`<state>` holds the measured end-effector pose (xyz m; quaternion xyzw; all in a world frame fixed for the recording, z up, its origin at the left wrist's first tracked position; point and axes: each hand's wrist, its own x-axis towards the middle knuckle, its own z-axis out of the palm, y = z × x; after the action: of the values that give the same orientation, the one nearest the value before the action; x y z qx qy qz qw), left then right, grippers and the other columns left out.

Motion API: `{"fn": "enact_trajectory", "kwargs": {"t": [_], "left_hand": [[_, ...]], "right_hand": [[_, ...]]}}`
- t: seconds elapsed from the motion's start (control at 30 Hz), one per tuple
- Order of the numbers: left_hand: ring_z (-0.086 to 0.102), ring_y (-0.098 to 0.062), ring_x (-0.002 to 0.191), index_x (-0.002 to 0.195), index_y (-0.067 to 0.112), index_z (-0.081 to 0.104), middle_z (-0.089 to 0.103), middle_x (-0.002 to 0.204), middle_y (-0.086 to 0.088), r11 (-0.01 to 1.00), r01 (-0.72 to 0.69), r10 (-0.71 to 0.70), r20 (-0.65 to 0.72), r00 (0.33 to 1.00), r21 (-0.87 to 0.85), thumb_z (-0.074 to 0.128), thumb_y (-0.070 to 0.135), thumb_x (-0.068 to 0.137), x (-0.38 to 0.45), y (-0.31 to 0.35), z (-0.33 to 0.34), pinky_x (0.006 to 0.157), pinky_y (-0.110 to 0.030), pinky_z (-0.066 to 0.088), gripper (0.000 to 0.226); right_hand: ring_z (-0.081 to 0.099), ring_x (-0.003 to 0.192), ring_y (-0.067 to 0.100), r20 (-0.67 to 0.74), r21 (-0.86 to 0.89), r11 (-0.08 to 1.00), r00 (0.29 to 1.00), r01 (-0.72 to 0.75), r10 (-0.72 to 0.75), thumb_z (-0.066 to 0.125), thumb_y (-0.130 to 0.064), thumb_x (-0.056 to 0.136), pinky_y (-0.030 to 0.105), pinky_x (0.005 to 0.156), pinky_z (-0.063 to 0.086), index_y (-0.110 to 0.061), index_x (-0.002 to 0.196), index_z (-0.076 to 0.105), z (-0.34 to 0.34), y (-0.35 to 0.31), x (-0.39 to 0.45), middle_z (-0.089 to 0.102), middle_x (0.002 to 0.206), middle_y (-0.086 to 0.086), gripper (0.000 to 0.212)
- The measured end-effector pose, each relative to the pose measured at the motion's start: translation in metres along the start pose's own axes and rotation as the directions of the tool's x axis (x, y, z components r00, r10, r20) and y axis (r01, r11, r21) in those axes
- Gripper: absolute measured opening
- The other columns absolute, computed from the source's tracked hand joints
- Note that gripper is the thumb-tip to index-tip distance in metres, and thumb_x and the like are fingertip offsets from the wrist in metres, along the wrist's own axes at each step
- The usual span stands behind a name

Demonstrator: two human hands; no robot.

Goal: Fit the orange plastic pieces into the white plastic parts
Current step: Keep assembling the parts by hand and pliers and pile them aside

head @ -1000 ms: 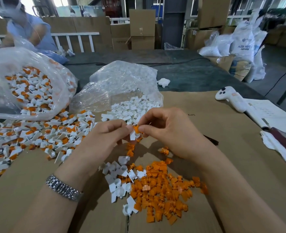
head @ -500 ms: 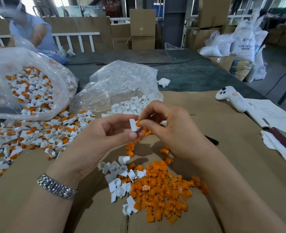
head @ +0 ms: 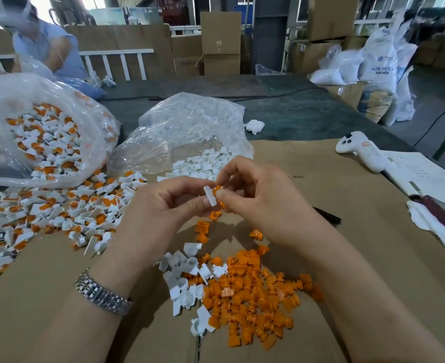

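- The left hand (head: 163, 208) has its grip pinched on one white part (head: 210, 195), thumb and forefinger closed on its flat tab, held above the desk.
- The right hand (head: 255, 195) pinches an orange piece (head: 218, 191) that touches the white part at its 3 o'clock side; whether it is fully seated I cannot tell.
- At 6 o'clock below the hands lies a heap of loose orange pieces (head: 252, 297) on the cardboard sheet (head: 347, 205) covering the desk, with a small cluster of bare white parts (head: 184, 276) touching it at its 9 o'clock edge.
- At 12 o'clock an open clear bag (head: 190, 127) spills more unfitted white parts.
- At 9 o'clock spreads a wide pile of fitted pairs (head: 59, 210), and at 10 o'clock a second bag (head: 43, 132) holds more of them.
- Judging by this, much is done, yet the orange heap and the white stock show plenty left.
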<state>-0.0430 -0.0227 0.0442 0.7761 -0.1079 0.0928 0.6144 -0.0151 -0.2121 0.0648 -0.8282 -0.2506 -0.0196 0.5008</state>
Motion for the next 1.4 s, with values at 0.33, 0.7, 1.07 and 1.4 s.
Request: {"fn": "enact_trajectory", "kwargs": {"t": [0.33, 0.7, 1.07, 1.4], "left_hand": [[0.076, -0.034, 0.101, 0.104, 0.014, 0.078, 0.078, 0.106, -0.018, 0.933, 0.093, -0.075, 0.063, 0.995, -0.347, 0.086, 0.022, 0.079, 0.002, 0.002, -0.007, 0.082, -0.030, 0.061, 0.027], [0.078, -0.030, 0.084, 0.082, 0.008, 0.076, 0.077, 0.092, -0.024, 0.833, 0.243, -0.250, 0.054, 0.967, -0.497, 0.085, 0.014, 0.064, 0.007, 0.001, -0.004, 0.071, -0.029, 0.063, 0.020], [0.077, -0.034, 0.098, 0.085, 0.004, 0.076, 0.076, 0.105, -0.024, 0.806, 0.253, -0.302, -0.004, 0.953, -0.535, 0.081, 0.011, 0.069, 0.009, -0.003, -0.006, 0.077, -0.029, 0.064, 0.018], [0.076, -0.018, 0.077, 0.078, 0.021, 0.083, 0.076, 0.083, -0.008, 0.829, 0.214, -0.291, -0.073, 0.954, -0.517, 0.084, 0.022, 0.069, 0.011, -0.007, -0.010, 0.061, -0.019, 0.058, 0.009]], "right_hand": [[0.064, 0.083, 0.009, -0.095, -0.060, 0.989, 0.986, 0.133, -0.138, 0.077, -0.020, 0.088, 0.029, 0.079, 0.055, -0.019, 0.111, 0.074, 0.003, -0.002, -0.002, 0.067, 0.090, -0.006, 0.024], [0.061, 0.087, 0.007, -0.118, -0.297, 0.931, 0.960, 0.211, -0.255, 0.076, -0.017, 0.089, 0.030, 0.082, 0.052, -0.016, 0.110, 0.072, 0.013, 0.000, -0.001, 0.065, 0.098, -0.004, 0.021], [0.060, 0.092, 0.000, -0.225, -0.436, 0.895, 0.974, -0.092, -0.010, 0.070, -0.044, 0.090, 0.014, 0.077, 0.049, -0.028, 0.123, 0.061, -0.017, 0.018, 0.007, 0.060, 0.108, -0.012, 0.038], [0.061, 0.076, 0.016, -0.112, -0.746, 0.538, 0.870, -0.394, 0.481, 0.069, -0.055, 0.084, 0.035, 0.061, 0.052, -0.022, 0.088, 0.060, -0.031, 0.045, 0.004, 0.064, 0.084, -0.001, 0.035]]}}
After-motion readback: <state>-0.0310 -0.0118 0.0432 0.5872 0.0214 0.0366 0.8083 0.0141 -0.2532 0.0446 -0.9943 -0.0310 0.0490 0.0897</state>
